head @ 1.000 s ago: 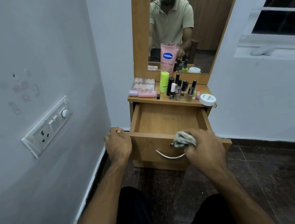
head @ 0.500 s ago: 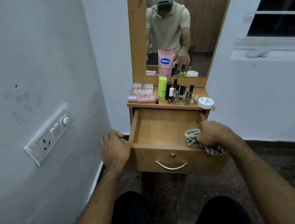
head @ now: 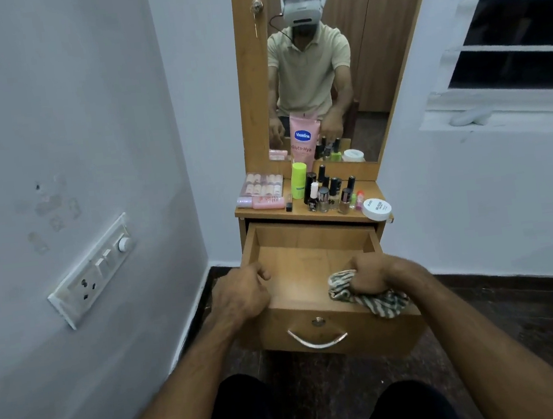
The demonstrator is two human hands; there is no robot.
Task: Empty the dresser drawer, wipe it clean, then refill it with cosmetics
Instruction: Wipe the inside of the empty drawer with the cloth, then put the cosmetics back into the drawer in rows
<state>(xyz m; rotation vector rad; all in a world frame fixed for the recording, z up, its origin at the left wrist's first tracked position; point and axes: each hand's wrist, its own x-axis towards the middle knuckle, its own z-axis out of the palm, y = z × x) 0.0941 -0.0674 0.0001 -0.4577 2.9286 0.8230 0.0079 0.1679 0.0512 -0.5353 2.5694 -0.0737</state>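
Here, line by line:
Room: a corner of pale walls, dark tiled floor (head: 509,331), a window (head: 520,30) at right, a switch plate (head: 92,271) on the left wall.
Dresser: wood, with a mirror (head: 321,66) above its top.
Drawer (head: 311,257): pulled out, its wooden bottom bare, a curved metal handle (head: 317,340) on the front.
Left hand (head: 240,296): grip curled over the drawer's front left corner.
Right hand (head: 375,274): grip clamped on a striped cloth (head: 371,296) at the drawer's front right corner; the cloth hangs over the front edge.
Cosmetics: all on the dresser top. Pink tube (head: 304,144) at the back against the mirror, green bottle (head: 299,181) before it, polish bottles (head: 330,193) mid-top, pink palette (head: 262,185) at the left edge, white jar (head: 376,209) at the front right corner.
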